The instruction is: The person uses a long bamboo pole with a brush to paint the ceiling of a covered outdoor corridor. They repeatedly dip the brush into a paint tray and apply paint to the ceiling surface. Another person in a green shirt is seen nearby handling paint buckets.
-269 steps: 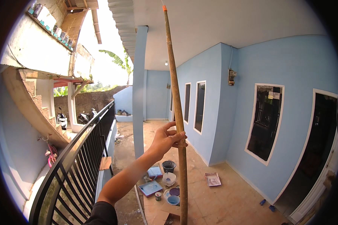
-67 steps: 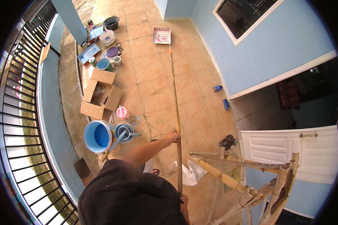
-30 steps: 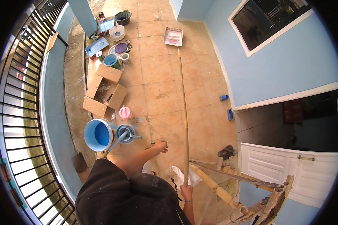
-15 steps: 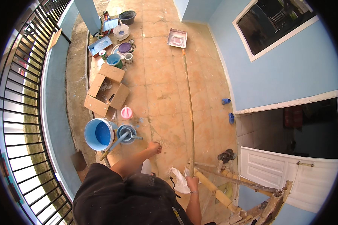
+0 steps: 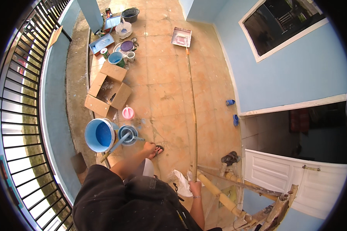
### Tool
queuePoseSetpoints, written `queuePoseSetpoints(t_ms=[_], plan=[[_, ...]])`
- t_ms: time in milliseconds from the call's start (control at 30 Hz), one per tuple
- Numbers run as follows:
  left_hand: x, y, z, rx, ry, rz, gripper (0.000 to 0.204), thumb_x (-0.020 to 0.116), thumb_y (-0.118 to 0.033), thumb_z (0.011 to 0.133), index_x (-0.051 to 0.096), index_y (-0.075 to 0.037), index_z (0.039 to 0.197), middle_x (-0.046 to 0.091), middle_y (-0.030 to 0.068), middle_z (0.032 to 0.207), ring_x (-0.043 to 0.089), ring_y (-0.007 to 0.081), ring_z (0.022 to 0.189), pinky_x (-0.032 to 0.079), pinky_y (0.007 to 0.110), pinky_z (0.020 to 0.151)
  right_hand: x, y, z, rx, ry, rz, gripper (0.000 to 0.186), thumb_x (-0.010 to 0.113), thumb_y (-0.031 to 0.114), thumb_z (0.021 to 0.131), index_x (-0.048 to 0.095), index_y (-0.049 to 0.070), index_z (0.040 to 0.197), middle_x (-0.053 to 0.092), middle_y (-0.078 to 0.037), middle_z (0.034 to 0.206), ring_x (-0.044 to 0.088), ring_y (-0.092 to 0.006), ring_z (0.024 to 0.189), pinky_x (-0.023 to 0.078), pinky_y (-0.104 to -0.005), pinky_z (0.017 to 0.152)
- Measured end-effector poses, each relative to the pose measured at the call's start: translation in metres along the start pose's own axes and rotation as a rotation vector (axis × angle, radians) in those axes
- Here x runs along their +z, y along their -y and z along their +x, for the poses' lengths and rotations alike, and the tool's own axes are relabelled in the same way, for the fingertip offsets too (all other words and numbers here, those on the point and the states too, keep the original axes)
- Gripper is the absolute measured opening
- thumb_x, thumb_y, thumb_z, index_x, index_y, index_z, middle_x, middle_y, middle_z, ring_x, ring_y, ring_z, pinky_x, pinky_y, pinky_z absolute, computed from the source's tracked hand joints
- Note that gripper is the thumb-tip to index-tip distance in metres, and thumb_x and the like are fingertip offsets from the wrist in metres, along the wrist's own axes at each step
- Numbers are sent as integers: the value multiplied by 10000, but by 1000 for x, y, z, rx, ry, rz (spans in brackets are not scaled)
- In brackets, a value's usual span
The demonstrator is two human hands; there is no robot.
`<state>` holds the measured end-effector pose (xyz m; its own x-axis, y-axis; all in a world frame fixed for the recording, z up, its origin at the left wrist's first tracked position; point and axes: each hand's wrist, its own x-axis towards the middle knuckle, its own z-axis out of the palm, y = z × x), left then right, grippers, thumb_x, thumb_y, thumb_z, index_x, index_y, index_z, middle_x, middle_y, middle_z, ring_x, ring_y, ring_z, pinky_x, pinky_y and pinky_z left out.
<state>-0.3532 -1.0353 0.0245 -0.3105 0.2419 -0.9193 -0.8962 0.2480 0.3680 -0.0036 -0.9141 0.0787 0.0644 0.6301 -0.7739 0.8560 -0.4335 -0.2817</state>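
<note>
My right hand (image 5: 195,187) is wrapped round the lower end of a long wooden pole (image 5: 192,111). At its far end the pole reaches a white paint tray (image 5: 181,37), where what looks like a pinkish roller rests. My left hand (image 5: 149,146) hovers in front of my body with its fingers curled and nothing visible in them. Just beyond it stands a small blue-grey bucket (image 5: 128,134) with a blue handle sticking out. To its left is a large bucket (image 5: 100,134) holding blue paint. A white cloth or bag (image 5: 183,184) lies beside my right hand.
An opened cardboard box (image 5: 108,90), a pink-lidded tub (image 5: 128,112), and several paint pots and trays line the left side. A bamboo ladder-like frame (image 5: 219,198) leans at lower right beside a white door panel (image 5: 273,165). Blue slippers (image 5: 235,120) lie by the doorway.
My left hand has moved left, closer to the small bucket. A sandalled foot now shows beside it. The right hand keeps its hold on the pole, and the view has shifted slightly.
</note>
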Motion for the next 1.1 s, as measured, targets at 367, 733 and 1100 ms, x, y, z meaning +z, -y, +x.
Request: queuePoseSetpoints(t_ms=[367,733,1100], plan=[[-7,63,53,57,-56,537,220,729,-167,930,742,17,1050,703,116,726,657,168,590,504,334,485,-34,-131,-51,65,6,-18,304,747,208,719,643,-73,669,631,-147,590,619,-233,502,461,-401,487],[5,-39,20,429,173,666,319,726,-284,897,701,-56,1119,723,136,916,697,224,732,561,375,650,114,138,53,-387,63,-165,193,763,145,764,687,-25,815,662,-145,684,628,-197,549,477,-368,490],[-3,114,-192,618,762,640,479,755,-246,897,564,-53,1290,693,161,1043,692,238,840,567,394,713,108,76,-84,-873,114,65,189,750,180,828,669,9,820,656,-111,682,621,-211,565,471,-385,504]])
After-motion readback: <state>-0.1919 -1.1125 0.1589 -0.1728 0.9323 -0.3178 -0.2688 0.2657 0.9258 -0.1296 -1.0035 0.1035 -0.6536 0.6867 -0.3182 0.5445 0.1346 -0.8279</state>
